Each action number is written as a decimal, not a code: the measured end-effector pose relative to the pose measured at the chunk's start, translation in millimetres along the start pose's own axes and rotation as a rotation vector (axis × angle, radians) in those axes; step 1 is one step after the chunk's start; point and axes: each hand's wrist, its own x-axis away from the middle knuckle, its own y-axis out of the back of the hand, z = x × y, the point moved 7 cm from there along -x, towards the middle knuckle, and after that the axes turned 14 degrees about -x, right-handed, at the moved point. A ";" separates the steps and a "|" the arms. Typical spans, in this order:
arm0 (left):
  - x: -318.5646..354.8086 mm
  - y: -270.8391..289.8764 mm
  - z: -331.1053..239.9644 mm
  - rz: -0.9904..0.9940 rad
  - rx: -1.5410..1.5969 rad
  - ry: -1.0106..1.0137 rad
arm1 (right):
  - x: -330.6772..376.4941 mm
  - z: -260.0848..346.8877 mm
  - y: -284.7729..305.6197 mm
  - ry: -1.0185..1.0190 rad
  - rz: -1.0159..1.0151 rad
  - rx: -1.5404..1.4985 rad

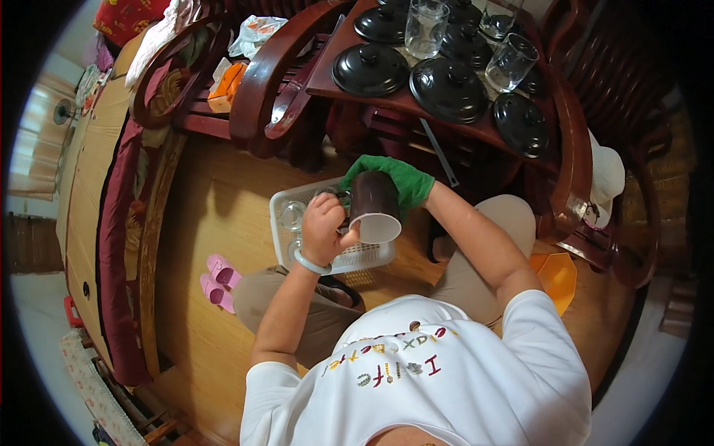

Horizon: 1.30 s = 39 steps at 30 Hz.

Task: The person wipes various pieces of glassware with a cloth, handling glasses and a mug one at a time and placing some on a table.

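Brown mug (374, 202) gripped at its handle by the left hand (326, 227); right hand (401, 181) presses a green cloth (393, 172) around it, above a white basket (357, 256)

Dark brown mug (374, 204) w/ white inside, wrapped by a bright green cloth (394, 178). White slatted basket (355, 256) on the honey-toned wood floor (208, 223). Pale bangle (310, 263) on one wrist. White T-shirt (431, 386) w/ multicolour lettering. Pink slippers (218, 281) nearby; orange bin (556, 279) at right. Glossy black lids (448, 89) and clear glasses (427, 28) on a dark reddish-brown worktop (416, 104).
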 end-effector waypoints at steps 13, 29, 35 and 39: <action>2.4 -0.2 54.0 0.075 0.152 0.380 | 6.5 -8.0 -16.4 -0.375 -0.196 -0.881; 3.0 -10.0 43.2 -0.008 0.219 0.456 | 4.0 -26.3 -7.3 -0.357 -0.522 -0.913; 26.0 -39.5 55.8 0.305 0.720 0.833 | 6.9 -46.5 -3.8 -0.335 -0.605 -0.901; 35.5 -49.4 56.3 0.298 0.871 0.834 | 8.8 -51.9 -2.5 -0.322 -0.616 -0.837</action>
